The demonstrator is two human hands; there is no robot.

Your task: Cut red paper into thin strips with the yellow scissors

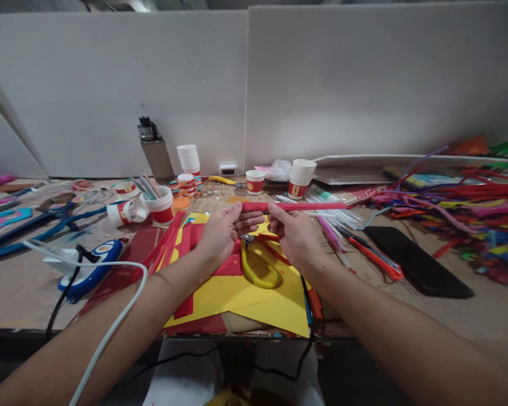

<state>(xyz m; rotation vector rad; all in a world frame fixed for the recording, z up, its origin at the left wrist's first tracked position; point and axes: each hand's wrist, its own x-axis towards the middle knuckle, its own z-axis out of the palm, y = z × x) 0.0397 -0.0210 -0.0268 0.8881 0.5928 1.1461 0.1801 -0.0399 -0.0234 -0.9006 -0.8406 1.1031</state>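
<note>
Above the middle of the table, a narrow red paper strip (pixel 322 206) is stretched level between both hands. My left hand (pixel 223 230) pinches its left end between thumb and fingers. My right hand (pixel 294 226) grips the strip a little further along, and the rest runs out to the right past the fingers. Below the hands lie scissors with yellow handles (pixel 260 272), their blades mostly hidden. They rest on red paper (pixel 228 266) and yellow paper sheets (pixel 275 309). More red strips (pixel 169 242) lie to the left of my left hand.
Paper cups (pixel 255 182) stand at the back, with a cup of pens (pixel 161 204) at left. A blue power strip (pixel 91 270) with a white cable lies left. To the right are a red utility knife (pixel 376 256), a black phone (pixel 419 261) and a colourful pile of strips (pixel 457 208).
</note>
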